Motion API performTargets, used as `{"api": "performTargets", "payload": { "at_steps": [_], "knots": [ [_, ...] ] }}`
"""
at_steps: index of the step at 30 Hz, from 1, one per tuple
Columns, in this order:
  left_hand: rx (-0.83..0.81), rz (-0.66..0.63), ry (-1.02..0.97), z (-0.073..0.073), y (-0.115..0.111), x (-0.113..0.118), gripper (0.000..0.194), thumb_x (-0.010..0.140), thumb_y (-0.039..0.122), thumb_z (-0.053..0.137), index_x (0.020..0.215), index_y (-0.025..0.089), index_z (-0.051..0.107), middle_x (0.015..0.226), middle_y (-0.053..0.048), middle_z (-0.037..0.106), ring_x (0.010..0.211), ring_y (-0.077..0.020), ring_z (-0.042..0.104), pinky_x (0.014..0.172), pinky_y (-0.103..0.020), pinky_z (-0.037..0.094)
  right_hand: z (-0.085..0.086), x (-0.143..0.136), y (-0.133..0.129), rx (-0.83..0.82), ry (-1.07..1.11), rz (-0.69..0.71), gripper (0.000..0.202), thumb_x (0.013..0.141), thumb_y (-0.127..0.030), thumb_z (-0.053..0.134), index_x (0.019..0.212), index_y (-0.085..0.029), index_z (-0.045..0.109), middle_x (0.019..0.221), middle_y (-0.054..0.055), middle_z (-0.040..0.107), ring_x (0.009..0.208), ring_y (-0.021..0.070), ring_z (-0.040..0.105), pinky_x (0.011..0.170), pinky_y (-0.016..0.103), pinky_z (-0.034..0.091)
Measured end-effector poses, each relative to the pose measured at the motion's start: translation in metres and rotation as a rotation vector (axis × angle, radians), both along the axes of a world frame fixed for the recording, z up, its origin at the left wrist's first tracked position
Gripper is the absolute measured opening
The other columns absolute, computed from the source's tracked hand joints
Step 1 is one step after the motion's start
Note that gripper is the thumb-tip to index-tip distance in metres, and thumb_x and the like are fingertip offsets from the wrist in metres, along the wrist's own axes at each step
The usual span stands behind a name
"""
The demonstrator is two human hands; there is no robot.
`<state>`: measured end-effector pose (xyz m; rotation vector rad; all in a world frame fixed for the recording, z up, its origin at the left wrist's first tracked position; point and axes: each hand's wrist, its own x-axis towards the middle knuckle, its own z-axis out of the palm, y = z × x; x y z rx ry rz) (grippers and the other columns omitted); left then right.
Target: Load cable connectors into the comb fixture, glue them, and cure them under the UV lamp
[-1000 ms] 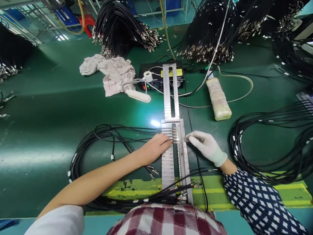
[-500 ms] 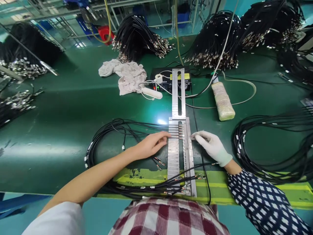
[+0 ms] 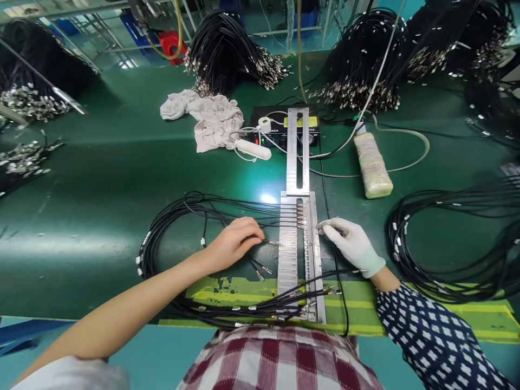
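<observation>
My left hand (image 3: 238, 242) pinches a black cable near its metal end (image 3: 273, 243), which points right over the left edge of the slotted metal fixture (image 3: 287, 260). Several cables lie side by side across the fixture's upper part, their metal terminals (image 3: 301, 215) in the slot. My right hand (image 3: 348, 241), in a white glove, has its fingertips pressed together at the fixture's right rail (image 3: 315, 238); anything between them is too small to make out. Two loose cable ends (image 3: 260, 269) lie below my left hand. More cables (image 3: 260, 311) cross the fixture's near end.
Behind the fixture stands a black control box (image 3: 266, 138) beside crumpled white cloth (image 3: 217, 122). A wrapped block (image 3: 372, 165) lies at the right. Coiled cables (image 3: 400, 238) rest farther right. Large cable bundles (image 3: 231, 49) line the back, and a white cord hangs down at the right.
My left hand has moved left and slightly down, away from the laid cables, and now holds another cable end. My gloved right hand has stayed at the rail. The view has shifted slightly.
</observation>
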<state>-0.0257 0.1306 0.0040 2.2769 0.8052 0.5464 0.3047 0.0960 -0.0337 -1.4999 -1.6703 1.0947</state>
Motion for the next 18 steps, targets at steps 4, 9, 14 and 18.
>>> {"api": "performTargets", "payload": {
  "at_steps": [4,9,14,18],
  "knots": [
    [0.247,-0.062,-0.125,-0.02,0.005,0.043,0.016,0.097,0.011,0.051,0.108,0.011,0.063,0.093,-0.007,0.057,0.091,-0.0109,0.051,0.082,-0.022,0.044,0.001,0.0,0.0,0.025,-0.033,-0.003,0.031,0.095,-0.044,0.053,0.097,-0.02,0.073,0.099,0.001,0.071,0.093,0.0145,0.065,0.086,0.028,0.049],
    [0.347,-0.071,-0.038,-0.036,0.017,0.06,0.019,0.097,0.009,0.048,0.104,0.012,0.066,0.089,-0.007,0.055,0.086,-0.0114,0.05,0.077,-0.022,0.044,0.002,0.0,-0.001,0.104,-0.057,0.023,0.026,0.097,-0.04,0.052,0.095,-0.022,0.072,0.097,-0.002,0.07,0.091,0.0123,0.065,0.082,0.027,0.049],
    [0.337,-0.117,-0.037,-0.035,0.021,0.062,0.017,0.099,0.011,0.046,0.104,0.011,0.063,0.092,-0.006,0.057,0.089,-0.0115,0.05,0.081,-0.022,0.044,0.006,-0.002,-0.002,0.233,-0.067,0.039,0.019,0.097,-0.03,0.055,0.104,-0.023,0.07,0.104,0.0,0.068,0.099,0.0123,0.063,0.089,0.028,0.049],
    [0.392,-0.103,-0.019,-0.033,0.013,0.059,0.02,0.101,0.013,0.042,0.105,0.01,0.061,0.099,-0.008,0.058,0.095,-0.0135,0.047,0.084,-0.026,0.041,0.005,-0.002,-0.002,0.471,-0.227,0.212,0.033,0.094,-0.014,0.049,0.118,-0.022,0.069,0.135,0.008,0.052,0.127,0.0202,0.049,0.105,0.04,0.044]
  ]
}}
